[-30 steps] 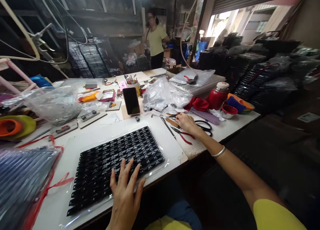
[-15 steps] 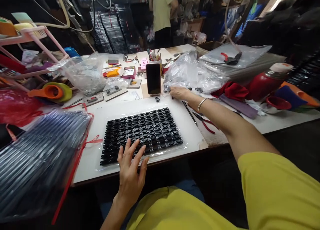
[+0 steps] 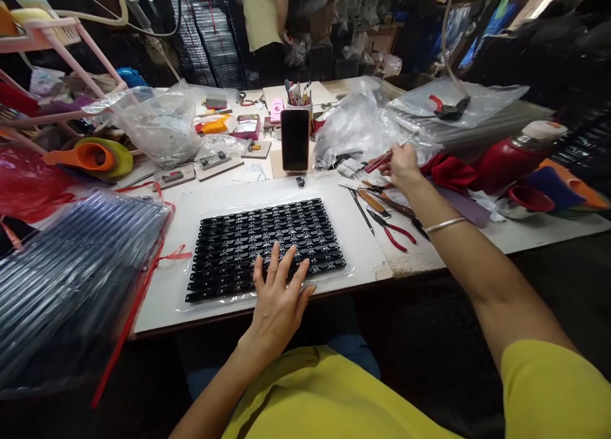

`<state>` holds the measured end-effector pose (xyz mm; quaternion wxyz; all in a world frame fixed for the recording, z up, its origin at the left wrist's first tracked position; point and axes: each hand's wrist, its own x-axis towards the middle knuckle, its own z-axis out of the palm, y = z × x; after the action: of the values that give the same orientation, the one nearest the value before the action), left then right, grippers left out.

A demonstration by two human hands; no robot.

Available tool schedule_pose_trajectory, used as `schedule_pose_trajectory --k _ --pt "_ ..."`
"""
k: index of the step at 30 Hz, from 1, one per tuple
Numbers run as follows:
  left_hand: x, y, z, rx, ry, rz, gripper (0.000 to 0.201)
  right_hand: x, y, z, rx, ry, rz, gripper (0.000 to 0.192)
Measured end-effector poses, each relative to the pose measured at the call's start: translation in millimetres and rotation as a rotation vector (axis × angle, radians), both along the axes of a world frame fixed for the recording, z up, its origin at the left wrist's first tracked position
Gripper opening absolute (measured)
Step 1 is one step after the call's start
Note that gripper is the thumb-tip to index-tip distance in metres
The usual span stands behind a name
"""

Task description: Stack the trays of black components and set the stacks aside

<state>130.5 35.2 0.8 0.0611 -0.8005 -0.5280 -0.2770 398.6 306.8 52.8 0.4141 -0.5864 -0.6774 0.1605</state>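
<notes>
At the near edge of the white table (image 3: 157, 299), the left hand (image 3: 281, 292) is lying flat, fingers spread, on the black component tray (image 3: 262, 242); far right, the right hand (image 3: 403, 165) is gripping a red-handled tool (image 3: 382, 161)

Under the left hand's fingers (image 3: 277, 270) lies a tray of matt black plastic parts (image 3: 265, 245), sheathed in glossy clear film. The right hand's fingers (image 3: 398, 162) pinch a red-handled tool (image 3: 382, 161) with a smooth plastic grip, beside crinkled shiny plastic bags (image 3: 363, 127).
</notes>
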Motion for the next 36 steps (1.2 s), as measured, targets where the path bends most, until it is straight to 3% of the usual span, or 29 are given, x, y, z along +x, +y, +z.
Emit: schedule_pose_trajectory --k 5,6,8,10,14,18,24,28,31,34,36 --pt "9.3 4.1 -0.3 -0.049 0.042 0.008 0.037 -17.9 -79.9 -2.3 -0.07 0.332 0.126 0.031" --pt "10.0 4.6 -0.9 -0.056 0.047 0.011 0.038 -27.3 -102.0 -4.5 -0.09 0.372 0.193 0.029" --pt "10.9 5.3 -2.1 -0.069 0.053 0.024 0.04 -47.1 -144.6 -9.2 -0.176 0.475 0.465 0.024" --pt "11.6 5.6 -3.0 -0.082 0.06 0.04 0.042 -63.8 -177.1 -13.8 -0.118 0.336 0.623 0.017" --pt "12.1 5.9 -3.9 -0.078 0.078 0.047 0.042 -81.4 -199.4 -22.8 0.076 0.255 0.687 0.015" --pt "10.9 6.7 -3.6 -0.055 0.08 0.043 0.041 -87.0 -194.7 -23.4 0.042 0.103 0.747 0.013" --pt "15.7 7.5 -4.4 -0.054 0.06 0.033 0.04 -87.2 -199.8 -14.7 0.162 0.352 0.654 0.012" --pt "7.3 8.2 2.8 -0.107 -0.019 0.044 0.048 -90.1 -199.7 -20.8 0.019 0.197 0.634 0.012" --pt "-31.8 4.6 15.7 -0.082 -0.212 0.161 0.052 -89.3 -200.7 -17.9 -0.014 0.222 0.534 0.011" --pt "-92.9 -10.9 26.7 0.049 -0.484 0.391 0.044 -81.4 -201.9 -7.3 0.056 0.4 0.291 0.008" --pt "-131.4 -27.3 29.1 0.1 -0.641 0.553 0.038 -71.6 -198.5 -3.0 0.046 0.407 0.14 0.01"
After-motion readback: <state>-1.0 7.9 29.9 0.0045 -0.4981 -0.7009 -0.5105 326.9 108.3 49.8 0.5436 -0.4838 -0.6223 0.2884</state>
